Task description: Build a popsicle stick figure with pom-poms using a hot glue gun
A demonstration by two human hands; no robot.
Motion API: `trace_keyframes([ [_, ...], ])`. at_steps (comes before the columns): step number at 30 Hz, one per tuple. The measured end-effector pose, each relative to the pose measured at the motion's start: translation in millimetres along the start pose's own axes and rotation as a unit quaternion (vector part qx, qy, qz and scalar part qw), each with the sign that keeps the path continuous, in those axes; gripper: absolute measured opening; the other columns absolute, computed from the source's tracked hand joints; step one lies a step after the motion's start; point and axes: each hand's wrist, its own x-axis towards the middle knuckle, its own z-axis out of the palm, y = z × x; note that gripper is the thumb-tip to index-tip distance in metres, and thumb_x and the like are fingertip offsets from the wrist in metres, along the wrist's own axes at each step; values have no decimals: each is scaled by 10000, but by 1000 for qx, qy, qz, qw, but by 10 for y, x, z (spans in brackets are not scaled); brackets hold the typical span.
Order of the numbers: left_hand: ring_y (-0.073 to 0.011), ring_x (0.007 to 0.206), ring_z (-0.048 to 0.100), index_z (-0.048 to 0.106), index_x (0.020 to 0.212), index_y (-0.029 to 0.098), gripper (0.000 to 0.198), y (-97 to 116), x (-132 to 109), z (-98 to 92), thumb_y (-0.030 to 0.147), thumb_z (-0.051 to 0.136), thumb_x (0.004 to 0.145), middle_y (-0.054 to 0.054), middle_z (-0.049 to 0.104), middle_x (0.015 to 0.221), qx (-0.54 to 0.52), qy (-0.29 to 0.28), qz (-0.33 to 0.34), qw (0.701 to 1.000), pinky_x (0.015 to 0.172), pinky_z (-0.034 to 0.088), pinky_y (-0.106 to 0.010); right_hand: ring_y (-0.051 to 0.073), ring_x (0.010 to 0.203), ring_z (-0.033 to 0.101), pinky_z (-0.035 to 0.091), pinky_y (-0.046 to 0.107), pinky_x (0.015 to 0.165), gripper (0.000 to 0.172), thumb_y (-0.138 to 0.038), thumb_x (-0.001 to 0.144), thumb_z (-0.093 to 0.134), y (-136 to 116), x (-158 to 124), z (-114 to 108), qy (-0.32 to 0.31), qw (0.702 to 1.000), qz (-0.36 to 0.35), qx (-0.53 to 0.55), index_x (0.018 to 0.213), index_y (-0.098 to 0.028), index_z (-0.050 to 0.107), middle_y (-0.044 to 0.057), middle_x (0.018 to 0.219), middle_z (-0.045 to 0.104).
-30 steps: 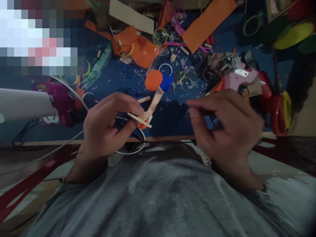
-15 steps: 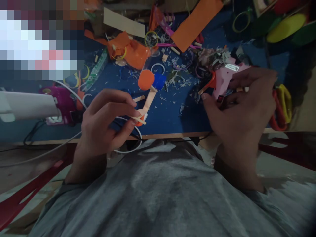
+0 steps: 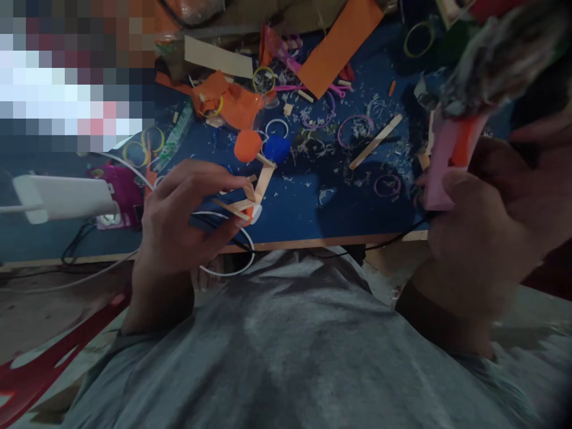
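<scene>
My left hand (image 3: pixel 179 217) pinches a small figure of wooden craft sticks (image 3: pixel 264 182) between thumb and fingertips. An orange round piece (image 3: pixel 247 146) and a blue round piece (image 3: pixel 277 149) sit at its far end, with orange and white bits low down by my thumb. On the right, my right hand (image 3: pixel 485 220) grips the handle of a pink glue gun (image 3: pixel 438 170) with an orange trigger. Its front end, covered in grey stringy stuff, points up and away and is blurred. A loose craft stick (image 3: pixel 376 142) lies on the blue tabletop between the hands.
Orange sheet strips (image 3: pixel 342 47), a cream strip (image 3: pixel 218 57), rubber bands (image 3: pixel 355 131) and glue shreds litter the blue tabletop (image 3: pixel 308 211). At left a white charger (image 3: pixel 74 198) stands at a purple box (image 3: pixel 123 187). White and black cables run along the near edge.
My right hand has picked up the glue gun from the table, raising and turning it to the right. The craft stick near it now lies loose. My left hand shifted slightly left with the figure.
</scene>
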Motion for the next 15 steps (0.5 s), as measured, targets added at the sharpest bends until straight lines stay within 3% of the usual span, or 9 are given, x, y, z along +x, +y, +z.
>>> trace_keyframes([
  [2,-225,971,785,756,1363,217,633,-49,-28,18,365,980,789,-70,827,1127,-20,-4,0,1000,853,654,-356,236,969,751,548,424,770,297,-237,724,890,-7,-57,29,8,999,22,49,985,-327,778,20,1018,715],
  [5,-189,878,777,718,1450,247,734,-96,-53,52,385,994,784,-33,818,1042,-54,-7,1,998,765,652,-316,184,850,702,592,393,759,369,-175,650,843,-105,-139,88,-1,990,124,63,984,-313,768,6,1004,716],
  [8,-180,851,777,715,1462,262,736,-102,-60,78,367,992,788,-20,823,1020,-65,-2,-13,998,761,661,-308,159,746,651,595,349,658,448,-135,617,802,-185,-202,112,-63,957,264,102,1038,-285,768,12,980,705],
  [11,-159,777,764,723,1454,287,734,-105,-72,86,418,992,784,5,832,989,-74,8,-23,997,699,649,-291,169,702,666,567,317,585,478,-115,580,807,-176,-262,98,-124,917,350,147,1033,-267,778,0,884,713],
  [13,-155,764,763,719,1466,295,763,-118,-88,84,477,993,777,12,834,1003,-87,4,-42,995,693,645,-289,176,705,690,595,327,617,408,-124,589,807,-156,-305,91,-162,902,369,156,973,-259,778,-2,853,726],
  [15,-152,776,773,746,1437,256,775,-131,-105,83,549,990,762,5,829,998,-120,-2,-61,991,704,638,-274,182,707,709,616,342,643,293,-159,657,781,-157,-347,100,-199,914,330,129,934,-253,762,4,844,736],
])
